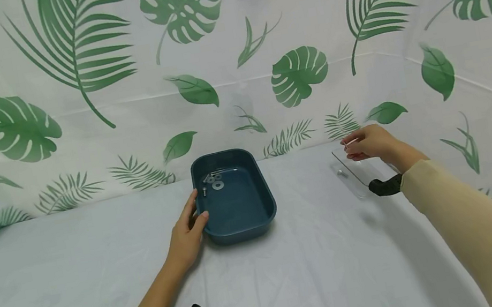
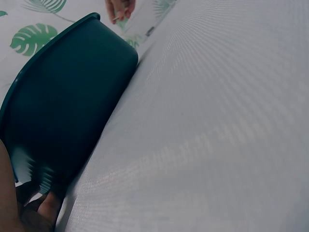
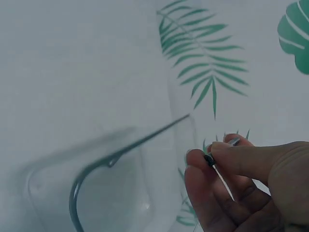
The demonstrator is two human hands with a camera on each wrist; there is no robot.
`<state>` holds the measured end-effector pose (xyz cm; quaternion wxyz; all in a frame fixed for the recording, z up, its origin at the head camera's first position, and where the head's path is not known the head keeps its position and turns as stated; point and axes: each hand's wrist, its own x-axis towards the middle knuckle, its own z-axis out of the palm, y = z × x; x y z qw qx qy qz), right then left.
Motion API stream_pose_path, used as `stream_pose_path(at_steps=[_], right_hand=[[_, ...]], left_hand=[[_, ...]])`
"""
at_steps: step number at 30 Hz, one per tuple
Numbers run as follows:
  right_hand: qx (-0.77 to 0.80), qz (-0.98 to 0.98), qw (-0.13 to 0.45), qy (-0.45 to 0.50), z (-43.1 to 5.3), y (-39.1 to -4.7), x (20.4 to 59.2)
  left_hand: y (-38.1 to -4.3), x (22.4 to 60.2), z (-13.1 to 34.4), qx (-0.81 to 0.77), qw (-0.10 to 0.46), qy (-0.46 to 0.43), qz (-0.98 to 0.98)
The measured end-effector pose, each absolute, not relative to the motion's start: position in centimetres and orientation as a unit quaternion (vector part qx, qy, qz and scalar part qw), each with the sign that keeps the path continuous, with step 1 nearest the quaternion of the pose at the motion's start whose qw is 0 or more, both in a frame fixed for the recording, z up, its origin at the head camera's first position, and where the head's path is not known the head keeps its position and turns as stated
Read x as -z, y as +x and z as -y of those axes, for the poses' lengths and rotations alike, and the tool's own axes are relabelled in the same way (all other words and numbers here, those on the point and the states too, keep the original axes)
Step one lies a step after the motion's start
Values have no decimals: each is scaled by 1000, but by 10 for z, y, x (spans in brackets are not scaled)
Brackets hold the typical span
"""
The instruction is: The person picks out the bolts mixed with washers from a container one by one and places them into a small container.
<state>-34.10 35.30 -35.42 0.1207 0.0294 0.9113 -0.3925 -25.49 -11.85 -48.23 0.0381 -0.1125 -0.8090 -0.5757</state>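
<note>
A dark blue tray point(image 1: 239, 214) stands in front of me with small bolts point(image 1: 204, 192) and several flat washers point(image 1: 217, 185) gathered toward its far left. My left hand point(image 1: 186, 234) holds the tray's left side, its thumb at the rim and its fingers along the outer wall. Off to the right, my right hand point(image 1: 368, 144) is raised over a clear plastic container point(image 3: 140, 193). Between thumb and fingertips it pinches a small bolt point(image 3: 234, 141), silver at one end and dark at the other, partly covered by the fingers.
One dark edge point(image 1: 350, 169) of the clear container shows as a thin line. A small pale piece point(image 1: 341, 173) appears within its outline. White cloth point(image 1: 316, 250) covers the table, and a leaf-printed sheet point(image 1: 232, 69) hangs behind it.
</note>
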Motion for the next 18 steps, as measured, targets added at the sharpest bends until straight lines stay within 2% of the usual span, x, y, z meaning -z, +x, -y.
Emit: stream_pose_path(at_steps=[10, 18], right_hand=[[350, -922, 155, 62, -373, -343, 368], [381, -905, 168, 83, -377, -346, 382]], left_hand=[[-256, 482, 119, 575, 45, -114, 809], [-255, 482, 118, 580, 46, -114, 805]])
